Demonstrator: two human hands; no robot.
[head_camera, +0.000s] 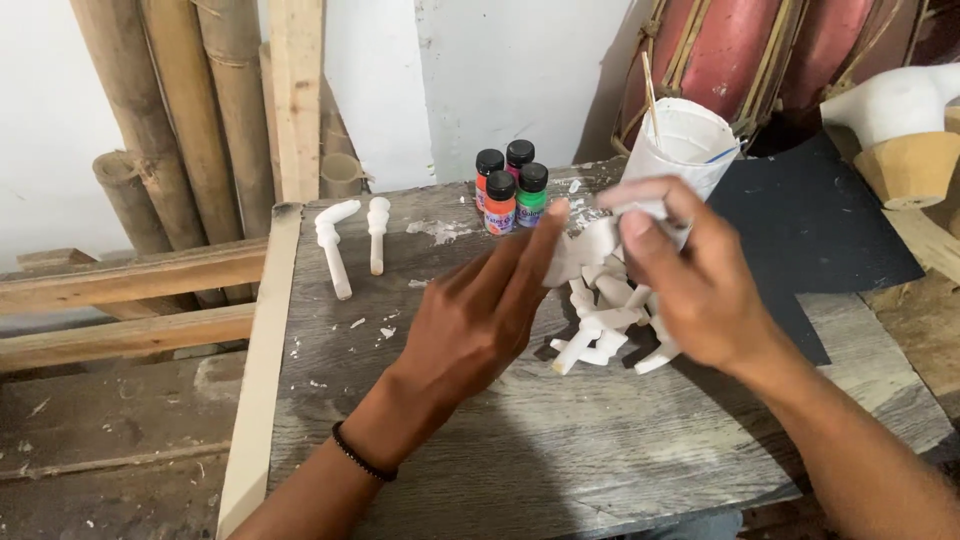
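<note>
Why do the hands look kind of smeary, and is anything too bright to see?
In the head view, the left hand and right hand look soft from motion blur, while the paint bottles stay sharp; the white piece between the fingers and the white pieces under it lose some detail to brightness; soft shadows fall on the grey wooden table beneath the arms.

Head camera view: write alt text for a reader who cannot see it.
Two bare hands, the left hand and right hand, hold a white piece between them above a pile of white carved pieces on a worn wooden table. Behind stand four small paint bottles and a white cup; two more white pieces lie to the left.
</note>
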